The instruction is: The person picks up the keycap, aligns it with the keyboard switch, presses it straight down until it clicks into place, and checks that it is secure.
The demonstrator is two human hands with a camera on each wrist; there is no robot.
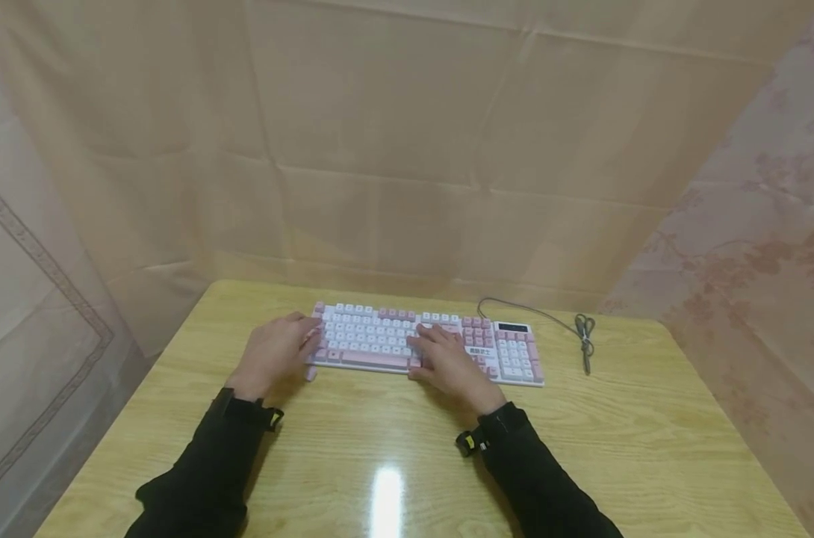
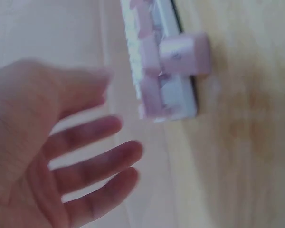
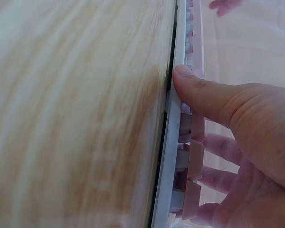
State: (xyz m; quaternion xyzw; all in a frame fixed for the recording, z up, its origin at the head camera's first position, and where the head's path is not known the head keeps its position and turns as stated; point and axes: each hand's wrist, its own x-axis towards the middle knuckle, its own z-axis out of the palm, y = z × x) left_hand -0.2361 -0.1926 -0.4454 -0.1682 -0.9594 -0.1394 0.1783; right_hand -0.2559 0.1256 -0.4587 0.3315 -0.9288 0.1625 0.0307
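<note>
A white and pink keyboard (image 1: 367,360) lies on the wooden table. My left hand (image 1: 276,356) is at its left end. In the left wrist view this hand (image 2: 33,137) is blurred, its fingers loosely extended and nothing visible between them. Just off the keyboard's front left edge is a loose pink keycap (image 1: 311,373), shown larger in the left wrist view as a pink block (image 2: 185,53). My right hand (image 1: 450,368) rests on the keyboard right of the space bar. Its thumb (image 3: 199,90) touches the front edge while the other fingers spread over the keys.
A grey cable (image 1: 531,308) runs from the keyboard's back to a tied bundle (image 1: 585,340) on the right. The wooden table (image 1: 353,463) extends in front. Behind it hangs a beige cloth (image 1: 393,149), with patterned cloth at both sides.
</note>
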